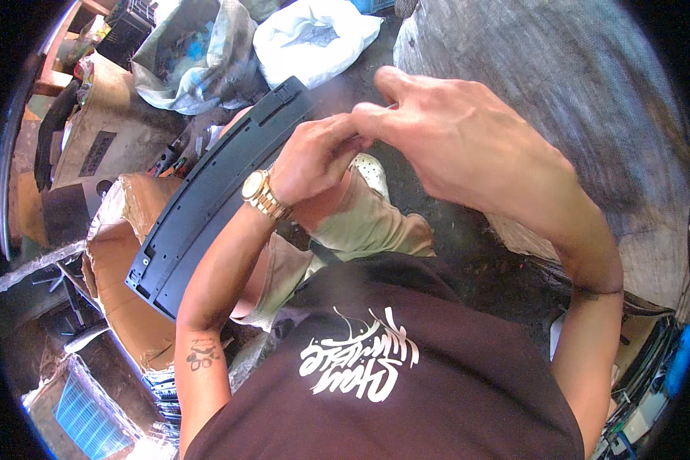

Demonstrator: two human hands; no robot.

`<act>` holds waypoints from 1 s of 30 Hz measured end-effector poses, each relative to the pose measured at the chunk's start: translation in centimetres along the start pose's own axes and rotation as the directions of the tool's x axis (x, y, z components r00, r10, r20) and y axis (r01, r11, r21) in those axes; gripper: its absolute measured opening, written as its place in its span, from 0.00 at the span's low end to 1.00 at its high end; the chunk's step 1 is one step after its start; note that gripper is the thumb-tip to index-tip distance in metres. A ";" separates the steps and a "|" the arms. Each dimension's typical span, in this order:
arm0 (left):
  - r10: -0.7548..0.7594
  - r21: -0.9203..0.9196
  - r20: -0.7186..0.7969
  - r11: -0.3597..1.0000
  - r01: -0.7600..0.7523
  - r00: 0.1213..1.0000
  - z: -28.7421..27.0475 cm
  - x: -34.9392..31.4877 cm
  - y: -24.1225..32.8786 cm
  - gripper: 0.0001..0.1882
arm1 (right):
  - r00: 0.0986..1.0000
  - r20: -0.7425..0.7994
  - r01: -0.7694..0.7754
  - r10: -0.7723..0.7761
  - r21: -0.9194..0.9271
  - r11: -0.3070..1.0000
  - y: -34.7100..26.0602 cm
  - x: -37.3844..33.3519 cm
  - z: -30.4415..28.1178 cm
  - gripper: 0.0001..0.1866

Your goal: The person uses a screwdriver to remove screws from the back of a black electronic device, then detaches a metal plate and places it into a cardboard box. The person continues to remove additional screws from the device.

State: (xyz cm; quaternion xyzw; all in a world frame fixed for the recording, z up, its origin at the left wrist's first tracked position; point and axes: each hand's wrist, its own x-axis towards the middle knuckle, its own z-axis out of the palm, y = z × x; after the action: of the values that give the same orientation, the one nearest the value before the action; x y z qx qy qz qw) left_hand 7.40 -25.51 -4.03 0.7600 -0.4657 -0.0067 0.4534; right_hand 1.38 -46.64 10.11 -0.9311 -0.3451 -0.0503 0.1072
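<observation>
My left hand point(314, 157), with a gold watch point(262, 193) at its wrist, is closed, its fingertips meeting those of my right hand. My right hand point(456, 134) is raised, fingers curled and back turned up. Whatever lies between the two hands, if anything, is hidden by the fingers. A long, black, slightly curved plastic panel point(207, 207) with small holes along its edges leans across my left leg, behind my left forearm. I cannot tell whether the left hand touches it.
Open sacks, one white point(307, 42) and one greyish point(188, 65), stand ahead. A torn cardboard box point(123, 295) is at the left, near a blue basket point(92, 406). To the right bulges a large woven grey sack point(560, 84). A white clog point(370, 172) shows on the dark floor.
</observation>
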 end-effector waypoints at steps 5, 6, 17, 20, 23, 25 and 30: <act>-0.033 -0.045 -0.056 0.999 0.030 0.998 0.1 -0.3 0.0 0.07 | 0.974 0.167 -0.148 0.152 -0.040 0.988 -0.8 -0.6 -0.8 0.08; -0.025 0.001 -0.032 1.000 0.025 0.999 0.3 -0.2 0.1 0.05 | 0.963 0.216 -0.144 0.161 -0.090 0.985 -1.0 -0.6 -0.9 0.08; 0.061 -0.056 -0.077 0.996 -0.065 0.995 0.4 -0.1 0.6 0.08 | 0.974 0.214 0.095 -0.072 -0.097 0.991 -2.0 0.4 -4.7 0.19; 0.032 0.002 -0.017 0.999 -0.032 0.999 0.3 -0.2 0.6 0.12 | 0.996 0.077 0.047 -0.053 0.076 0.996 -2.2 0.2 -4.1 0.21; -0.090 0.169 0.092 0.983 0.073 0.992 -0.3 0.1 1.4 0.16 | 0.954 0.228 -0.194 0.195 -0.028 0.981 -2.7 0.4 -3.9 0.24; -0.056 0.074 -0.039 0.995 0.059 0.998 -1.4 0.2 2.5 0.27 | 0.953 0.254 -0.162 0.164 -0.030 0.986 -3.0 0.7 -4.6 0.24; -0.055 0.352 -0.150 0.930 0.106 0.987 -8.5 -2.6 3.5 0.49 | 0.945 -0.326 0.041 -0.003 0.108 0.993 -1.3 -0.3 -6.3 0.17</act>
State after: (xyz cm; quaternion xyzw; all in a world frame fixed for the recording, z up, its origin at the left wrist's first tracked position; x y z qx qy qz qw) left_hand 7.15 -18.45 2.33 0.8471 -0.3951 0.1121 0.3374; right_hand 0.14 -47.33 16.35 -0.8985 -0.3355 -0.1847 0.2145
